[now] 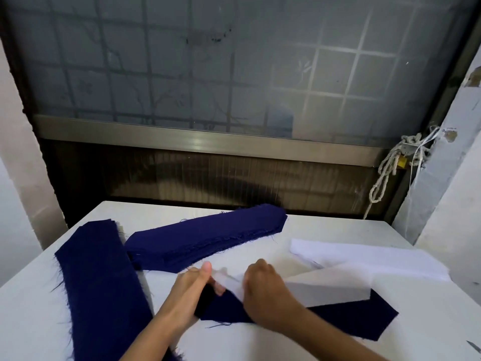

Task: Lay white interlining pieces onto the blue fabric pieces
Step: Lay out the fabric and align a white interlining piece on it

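A single blue fabric piece lies flat on the white table in front of me. A white interlining piece is held over it, its right part resting across the blue piece. My left hand pinches the interlining's left end with thumb up, also over the blue piece's left end. My right hand grips the interlining just right of that. A stack of blue pieces lies behind, and a long blue pile runs down the left.
A stack of white interlining pieces lies at the right rear of the table. Behind the table is a frosted window with a metal frame. A knotted rope hangs on the wall at the right.
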{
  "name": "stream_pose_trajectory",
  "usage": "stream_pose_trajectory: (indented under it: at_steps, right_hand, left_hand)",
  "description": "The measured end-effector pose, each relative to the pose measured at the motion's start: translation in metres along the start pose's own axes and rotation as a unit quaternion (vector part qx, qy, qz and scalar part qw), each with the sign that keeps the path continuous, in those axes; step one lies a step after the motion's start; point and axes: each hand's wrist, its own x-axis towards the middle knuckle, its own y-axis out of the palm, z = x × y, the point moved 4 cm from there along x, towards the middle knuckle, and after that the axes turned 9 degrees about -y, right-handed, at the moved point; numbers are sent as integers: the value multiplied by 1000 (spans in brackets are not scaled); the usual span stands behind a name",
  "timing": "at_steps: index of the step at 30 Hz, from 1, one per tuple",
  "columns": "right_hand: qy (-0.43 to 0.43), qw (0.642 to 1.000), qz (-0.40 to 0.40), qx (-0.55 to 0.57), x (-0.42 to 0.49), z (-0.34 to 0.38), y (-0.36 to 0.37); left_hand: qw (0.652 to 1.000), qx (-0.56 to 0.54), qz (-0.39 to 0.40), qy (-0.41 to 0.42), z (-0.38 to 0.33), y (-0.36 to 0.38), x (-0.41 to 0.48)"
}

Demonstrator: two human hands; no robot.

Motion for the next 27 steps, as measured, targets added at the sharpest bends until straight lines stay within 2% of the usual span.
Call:
stream_pose_trajectory:
  at_steps: [2,3,6,11,14,21,27]
  right_hand:
    - [-18,1000,-10,-21,3,7,19]
    - [-42,999,-18,-16,5,8,25]
    - [-75,994,-39,71,14,-1,29]
    - [-52,992,-3,112,18,-35,17]
    - [-40,995,-25,85,6,-64,4]
    - [50,995,-83,18,-53,-150,-47]
    - [176,945,-212,176,-111,-209,-80]
  left_hand:
    - [1000,8,0,-13,-2,1,-4]
    - [999,50,-16,9,-4,1,-3]
    - [992,111,-43,51,-8,0,-1]
    - [994,59,-72,64,-9,-4,-4]
    - [993,28,-94,67,-11,-7,-5]
    - [985,31,-155,71,-11,-16,-3]
    - [971,58,-229,26,-7,-28,0]
